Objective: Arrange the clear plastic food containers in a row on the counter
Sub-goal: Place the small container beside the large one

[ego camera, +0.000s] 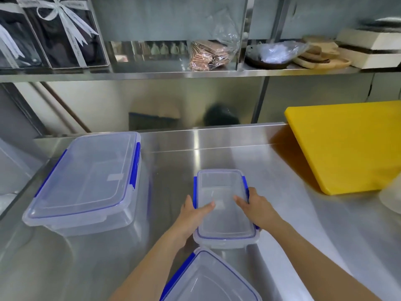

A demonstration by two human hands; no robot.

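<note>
A small clear container (223, 187) with a lid and blue clips sits in the middle of the steel counter (173, 159). My left hand (193, 216) grips its left side, thumb on the lid. My right hand (256, 206) grips its right side, thumb also on the lid. A large clear container (86, 181) with blue clips stands to the left, lid on. A third clear container (208, 281) with blue clips lies at the bottom edge, partly cut off and tilted, between my forearms.
A thick yellow cutting board (351, 144) lies at the right of the counter. A white rounded object (390, 198) shows at the right edge. A steel shelf (195, 72) above holds boxes with ribbons, bagged items and wooden plates.
</note>
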